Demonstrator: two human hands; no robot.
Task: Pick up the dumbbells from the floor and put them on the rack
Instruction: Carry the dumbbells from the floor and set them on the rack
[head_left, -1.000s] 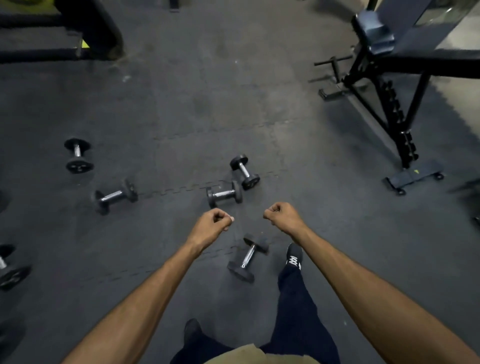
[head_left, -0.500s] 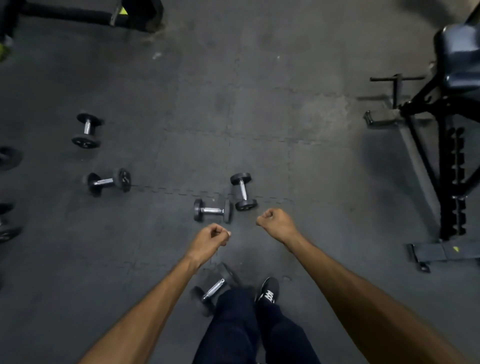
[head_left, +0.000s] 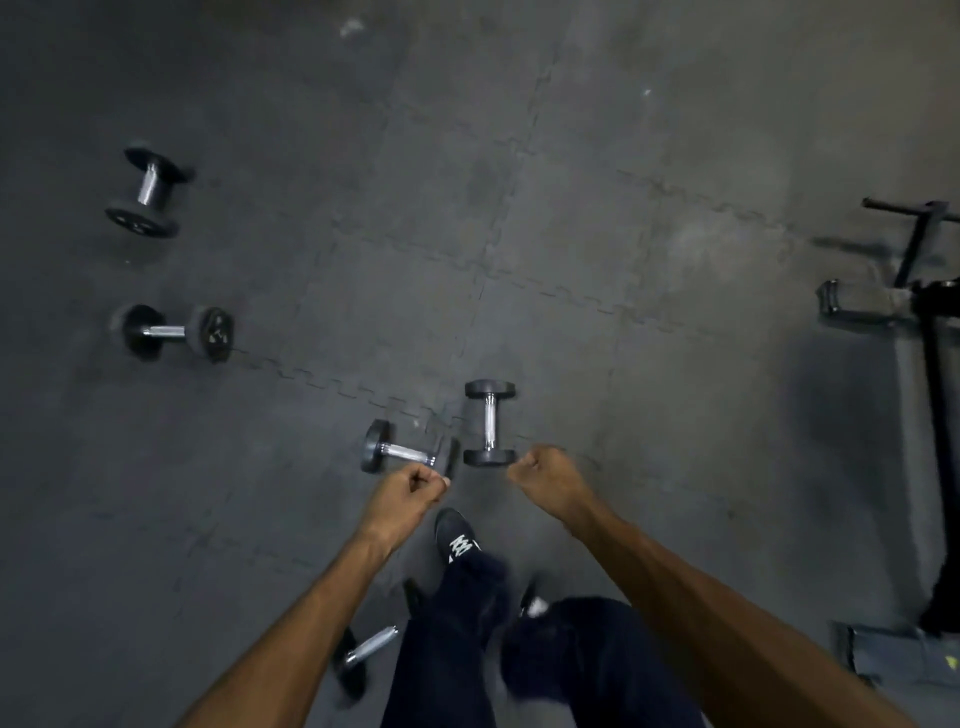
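Several black dumbbells with chrome handles lie on the dark rubber floor. Two small ones sit just ahead of my hands: one lying crosswise (head_left: 405, 451) and one pointing away from me (head_left: 489, 422). My left hand (head_left: 408, 496) is a fist holding nothing, just short of the crosswise dumbbell. My right hand (head_left: 545, 475) is also a fist, beside the near head of the other dumbbell. Another dumbbell (head_left: 371, 647) lies by my legs, partly hidden. Two larger ones lie at the far left, one nearer (head_left: 174, 332) and one farther back (head_left: 148, 192). No rack is in view.
A black bench frame (head_left: 930, 332) with its foot bar stands along the right edge, a grey base plate (head_left: 893, 654) below it. My legs and one shoe (head_left: 457, 538) are under my arms. Interlocking mat seams cross the floor.
I have stepped forward and the view tilted down: the two small dumbbells now lie right at my fists, and the third has slid back beside my legs. Both fists stay closed.
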